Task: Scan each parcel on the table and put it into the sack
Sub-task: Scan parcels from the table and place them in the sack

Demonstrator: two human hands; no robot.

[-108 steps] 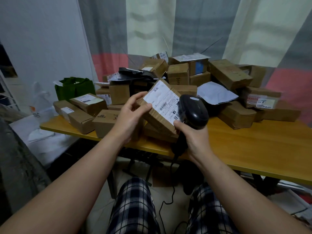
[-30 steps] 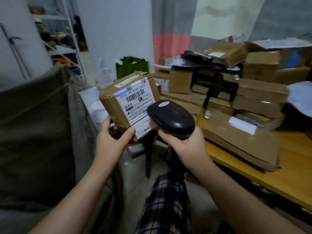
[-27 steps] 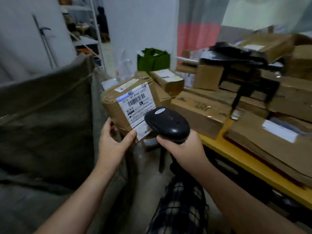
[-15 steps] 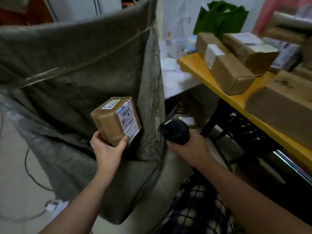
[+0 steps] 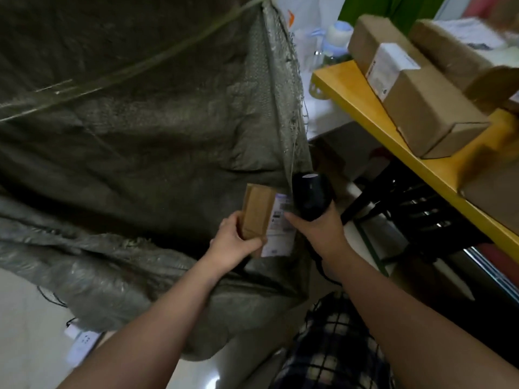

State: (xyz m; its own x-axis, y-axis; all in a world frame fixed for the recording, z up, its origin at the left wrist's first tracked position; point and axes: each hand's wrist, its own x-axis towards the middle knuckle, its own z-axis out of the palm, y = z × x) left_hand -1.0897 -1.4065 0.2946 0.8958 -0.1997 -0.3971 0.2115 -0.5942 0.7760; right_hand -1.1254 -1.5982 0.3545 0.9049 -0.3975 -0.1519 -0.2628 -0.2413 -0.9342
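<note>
My left hand (image 5: 234, 242) grips a small brown cardboard parcel (image 5: 258, 213) with a white barcode label on its right face. It holds the parcel upright at the open mouth of a big grey-green woven sack (image 5: 134, 130). The sack fills the left half of the view. Right beside the parcel, my right hand (image 5: 314, 228) grips the black handheld scanner (image 5: 310, 196), its head next to the label. More brown parcels (image 5: 421, 99) lie on the yellow table (image 5: 373, 119) at the right.
A green bag (image 5: 393, 7) and white plastic bottles (image 5: 337, 37) stand past the table's far end. Black table legs (image 5: 407, 214) run under the tabletop. A white power strip (image 5: 81, 341) with a cable lies on the pale floor at lower left.
My view has swung left and down from the table to the sack. My left hand has carried the parcel lower, to the sack's mouth, and the scanner has come beside it.
</note>
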